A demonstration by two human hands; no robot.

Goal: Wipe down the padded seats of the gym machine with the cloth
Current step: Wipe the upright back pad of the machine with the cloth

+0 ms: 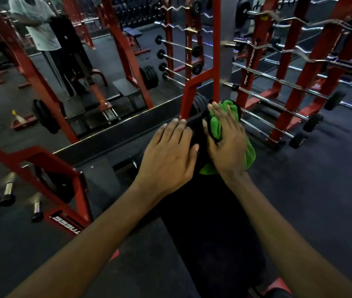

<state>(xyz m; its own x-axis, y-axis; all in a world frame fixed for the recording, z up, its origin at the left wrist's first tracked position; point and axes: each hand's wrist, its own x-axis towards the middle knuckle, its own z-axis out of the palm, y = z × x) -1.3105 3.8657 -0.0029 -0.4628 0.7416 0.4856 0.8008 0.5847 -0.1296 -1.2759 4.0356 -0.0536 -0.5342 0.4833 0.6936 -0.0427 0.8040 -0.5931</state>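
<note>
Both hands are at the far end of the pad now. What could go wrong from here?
1. The right hand presses the bunched green microfibre cloth with flat fingers rather than gripping it, and part of it hangs off the right edge of the black padded seat; it may slip off.
2. The red steel upright stands just beyond both hands; a long forward stroke could knock them against it, the left hand especially.

Dim gym light, wide-angle warping at edges, slightly soft.
</note>
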